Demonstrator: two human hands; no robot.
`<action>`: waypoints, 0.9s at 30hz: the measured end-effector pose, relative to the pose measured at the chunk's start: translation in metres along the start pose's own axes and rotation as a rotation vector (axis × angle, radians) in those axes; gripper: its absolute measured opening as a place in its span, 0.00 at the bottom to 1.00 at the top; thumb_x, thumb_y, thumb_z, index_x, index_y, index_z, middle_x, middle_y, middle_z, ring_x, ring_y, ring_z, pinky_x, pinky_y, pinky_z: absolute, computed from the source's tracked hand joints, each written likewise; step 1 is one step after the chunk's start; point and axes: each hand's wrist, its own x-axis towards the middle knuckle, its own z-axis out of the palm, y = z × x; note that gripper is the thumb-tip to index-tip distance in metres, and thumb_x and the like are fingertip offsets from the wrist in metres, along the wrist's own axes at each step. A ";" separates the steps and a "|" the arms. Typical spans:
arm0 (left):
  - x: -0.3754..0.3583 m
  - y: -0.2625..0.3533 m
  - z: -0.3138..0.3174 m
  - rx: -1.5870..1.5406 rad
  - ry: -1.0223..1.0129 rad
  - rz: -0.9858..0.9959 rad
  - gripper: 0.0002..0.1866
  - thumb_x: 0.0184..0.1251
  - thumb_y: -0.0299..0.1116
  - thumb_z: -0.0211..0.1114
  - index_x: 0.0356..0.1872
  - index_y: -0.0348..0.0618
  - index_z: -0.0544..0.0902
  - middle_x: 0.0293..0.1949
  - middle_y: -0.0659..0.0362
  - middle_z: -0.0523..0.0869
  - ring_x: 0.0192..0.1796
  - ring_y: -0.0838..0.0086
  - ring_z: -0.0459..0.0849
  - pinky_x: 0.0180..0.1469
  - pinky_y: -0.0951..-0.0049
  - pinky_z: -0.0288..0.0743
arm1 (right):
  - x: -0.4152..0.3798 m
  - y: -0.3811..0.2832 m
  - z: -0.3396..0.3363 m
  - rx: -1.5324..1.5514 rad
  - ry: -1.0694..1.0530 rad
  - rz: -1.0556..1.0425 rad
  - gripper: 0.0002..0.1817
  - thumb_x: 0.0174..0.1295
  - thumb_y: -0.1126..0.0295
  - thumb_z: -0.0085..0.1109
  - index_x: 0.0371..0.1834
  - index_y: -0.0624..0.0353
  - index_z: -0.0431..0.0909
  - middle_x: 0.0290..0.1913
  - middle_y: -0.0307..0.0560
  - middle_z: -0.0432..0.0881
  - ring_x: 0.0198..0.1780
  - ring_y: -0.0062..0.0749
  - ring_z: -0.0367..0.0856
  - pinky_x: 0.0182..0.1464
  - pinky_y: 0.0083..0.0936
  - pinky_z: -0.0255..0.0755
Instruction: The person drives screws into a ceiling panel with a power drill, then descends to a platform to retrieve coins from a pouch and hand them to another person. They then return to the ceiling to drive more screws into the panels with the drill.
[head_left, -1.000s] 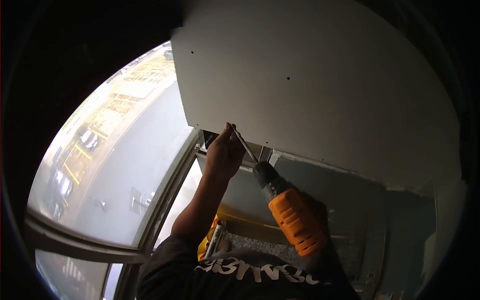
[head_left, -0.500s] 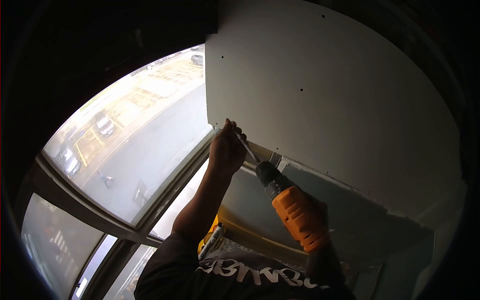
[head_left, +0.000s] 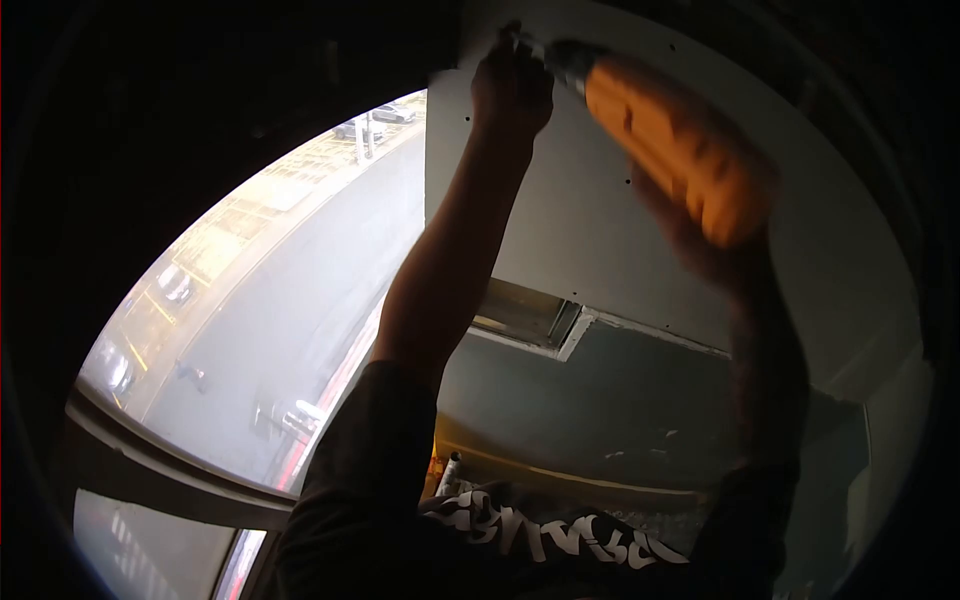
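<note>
My right hand (head_left: 705,245) is wrapped around the grip of an orange cordless drill (head_left: 680,150), which is blurred by motion. Its dark chuck (head_left: 570,62) points up and left toward my left hand (head_left: 512,92). My left hand is raised high with its fingers closed at the tip of the drill's bit (head_left: 530,42); whatever small thing they pinch is too dark to make out. Both hands are up against or just below a large white board (head_left: 560,215) overhead, dotted with small dark spots. Whether the bit touches the board cannot be seen.
A big window (head_left: 300,260) on the left looks down on a street with parked cars. Its frame (head_left: 180,450) runs below. Beyond the board's edge are a recessed opening (head_left: 525,315) and a grey-green surface (head_left: 640,390). Something yellow (head_left: 480,445) lies behind my shirt.
Both hands and the drill have moved from the board's near corner upward to its far upper part. The drill has swung to a flatter angle, and the view has shifted slightly.
</note>
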 end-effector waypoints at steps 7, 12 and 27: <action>0.052 0.025 0.024 0.123 -0.101 0.057 0.14 0.78 0.29 0.43 0.58 0.53 0.71 0.30 0.68 0.68 0.20 0.86 0.59 0.18 0.85 0.54 | 0.114 -0.053 -0.016 -0.081 -0.078 0.116 0.20 0.56 0.74 0.64 0.52 0.61 0.75 0.44 0.44 0.82 0.46 0.34 0.83 0.49 0.31 0.79; 0.062 0.030 0.011 0.173 -0.137 0.042 0.15 0.78 0.31 0.44 0.62 0.54 0.70 0.32 0.68 0.69 0.20 0.86 0.59 0.18 0.85 0.52 | 0.135 -0.058 -0.010 -0.223 -0.134 0.044 0.18 0.55 0.74 0.63 0.50 0.61 0.74 0.41 0.45 0.81 0.44 0.35 0.83 0.47 0.34 0.78; 0.097 0.001 -0.053 1.213 -0.259 0.521 0.13 0.74 0.31 0.52 0.56 0.44 0.76 0.46 0.58 0.84 0.41 0.73 0.81 0.43 0.72 0.77 | 0.168 -0.105 -0.019 -0.175 -0.359 0.346 0.14 0.60 0.68 0.63 0.47 0.60 0.76 0.33 0.44 0.81 0.33 0.30 0.82 0.39 0.33 0.79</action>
